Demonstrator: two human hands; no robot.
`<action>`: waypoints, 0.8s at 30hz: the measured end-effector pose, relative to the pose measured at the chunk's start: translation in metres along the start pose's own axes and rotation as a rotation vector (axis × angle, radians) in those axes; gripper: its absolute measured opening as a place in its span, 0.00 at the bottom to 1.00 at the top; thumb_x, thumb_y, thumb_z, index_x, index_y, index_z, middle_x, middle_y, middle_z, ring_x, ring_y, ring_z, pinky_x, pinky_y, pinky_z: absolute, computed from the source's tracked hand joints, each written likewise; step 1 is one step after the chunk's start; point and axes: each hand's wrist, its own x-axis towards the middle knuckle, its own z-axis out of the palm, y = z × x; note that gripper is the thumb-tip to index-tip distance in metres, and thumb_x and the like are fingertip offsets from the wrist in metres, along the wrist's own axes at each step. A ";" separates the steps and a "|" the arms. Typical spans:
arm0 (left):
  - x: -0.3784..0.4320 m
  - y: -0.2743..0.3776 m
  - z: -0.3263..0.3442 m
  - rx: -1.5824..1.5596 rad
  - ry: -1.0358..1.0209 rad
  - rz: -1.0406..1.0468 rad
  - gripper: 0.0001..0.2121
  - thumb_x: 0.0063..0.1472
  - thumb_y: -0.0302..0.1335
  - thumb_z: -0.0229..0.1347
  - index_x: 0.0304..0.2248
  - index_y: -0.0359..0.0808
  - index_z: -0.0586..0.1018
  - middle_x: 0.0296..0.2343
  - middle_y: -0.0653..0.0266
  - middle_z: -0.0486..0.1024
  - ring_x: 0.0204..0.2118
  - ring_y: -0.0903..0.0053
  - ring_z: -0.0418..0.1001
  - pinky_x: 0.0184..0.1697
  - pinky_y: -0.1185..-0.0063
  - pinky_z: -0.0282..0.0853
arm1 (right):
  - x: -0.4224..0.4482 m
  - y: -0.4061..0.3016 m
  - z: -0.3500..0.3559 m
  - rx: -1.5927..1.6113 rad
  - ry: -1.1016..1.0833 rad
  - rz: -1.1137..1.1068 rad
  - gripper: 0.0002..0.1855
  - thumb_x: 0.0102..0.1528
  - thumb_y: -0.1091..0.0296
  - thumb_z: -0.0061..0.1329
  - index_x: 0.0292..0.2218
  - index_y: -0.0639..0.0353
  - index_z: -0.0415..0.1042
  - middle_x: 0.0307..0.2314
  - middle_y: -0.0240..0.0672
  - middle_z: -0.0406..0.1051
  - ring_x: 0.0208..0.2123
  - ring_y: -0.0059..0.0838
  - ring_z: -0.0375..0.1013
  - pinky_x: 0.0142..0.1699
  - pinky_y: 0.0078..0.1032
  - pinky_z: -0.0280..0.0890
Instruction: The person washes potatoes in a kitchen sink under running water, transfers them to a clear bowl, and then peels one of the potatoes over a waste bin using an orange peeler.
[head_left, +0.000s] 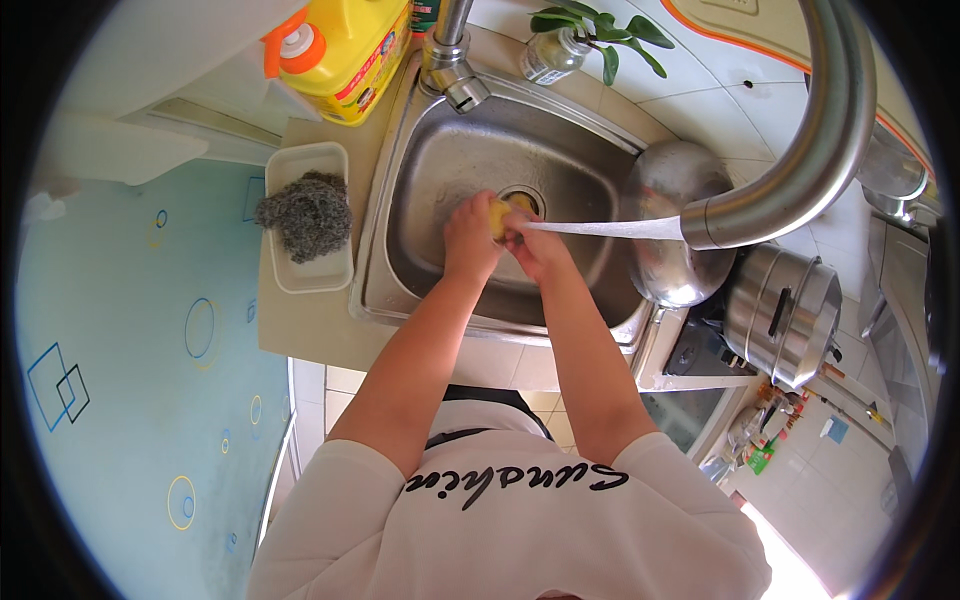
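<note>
Water runs from the curved metal faucet (787, 187) onto my hands over the stainless steel sink (442, 157). My left hand (472, 232) is closed around a yellow item (498, 217), too blurred and covered to name exactly. My right hand (534, 244) meets it at the item's right side, under the water stream; its fingers are partly hidden, and whether they grip the item is unclear. Just beyond the hands, another yellow piece (523, 201) lies at the drain (534, 193).
Left of the sink, a white plastic tray (300, 281) holds steel wool (309, 214). Behind it stands a yellow jug (352, 60). A second spout (457, 82) overhangs the sink's back edge, near a potted plant (600, 34). A metal bowl (679, 225) and steamer pot (780, 311) stand right.
</note>
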 end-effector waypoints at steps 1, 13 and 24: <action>0.000 -0.001 0.001 -0.002 0.000 -0.001 0.30 0.34 0.24 0.64 0.41 0.39 0.67 0.36 0.56 0.70 0.40 0.58 0.67 0.41 0.67 0.64 | 0.000 -0.001 0.000 -0.001 0.001 0.000 0.05 0.46 0.74 0.44 0.29 0.54 0.66 0.19 0.22 0.59 0.20 0.13 0.56 0.24 0.15 0.53; 0.002 -0.003 0.002 0.093 0.034 0.098 0.28 0.35 0.26 0.64 0.40 0.40 0.67 0.35 0.58 0.70 0.39 0.59 0.66 0.41 0.67 0.62 | 0.004 0.001 -0.003 0.188 0.028 0.092 0.09 0.43 0.79 0.47 0.28 0.55 0.66 0.18 0.25 0.60 0.19 0.16 0.58 0.23 0.15 0.55; -0.001 0.003 -0.001 -0.140 -0.014 0.055 0.30 0.35 0.25 0.64 0.42 0.38 0.66 0.37 0.56 0.69 0.42 0.58 0.66 0.44 0.69 0.63 | -0.015 0.000 -0.001 0.093 0.158 -0.067 0.09 0.47 0.75 0.47 0.34 0.59 0.69 0.22 0.27 0.63 0.23 0.16 0.62 0.26 0.17 0.58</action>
